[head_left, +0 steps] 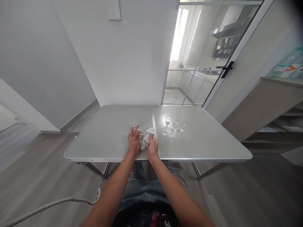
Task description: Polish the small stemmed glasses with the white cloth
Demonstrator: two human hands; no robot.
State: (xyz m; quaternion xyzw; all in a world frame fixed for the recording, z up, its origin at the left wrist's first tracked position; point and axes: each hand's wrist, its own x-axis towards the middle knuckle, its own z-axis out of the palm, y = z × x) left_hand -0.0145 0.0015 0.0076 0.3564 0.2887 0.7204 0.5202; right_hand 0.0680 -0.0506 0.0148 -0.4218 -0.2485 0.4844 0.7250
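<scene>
Through my feed, my left hand (133, 138) is curled around a glass (134, 128), just below and left of the frame's centre. My right hand (152, 146) grips a white cloth (144, 142) beside it. Right of centre, three more glasses (173, 128) stand upright on the table (203, 142).

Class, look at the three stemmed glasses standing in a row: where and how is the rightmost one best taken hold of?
The rightmost glass is probably best gripped by its slender stem, coming from the right: it stands upright on its foot, with the middle glass close on its left. The right hand holds the white cloth, so would likely need freeing first.
</scene>
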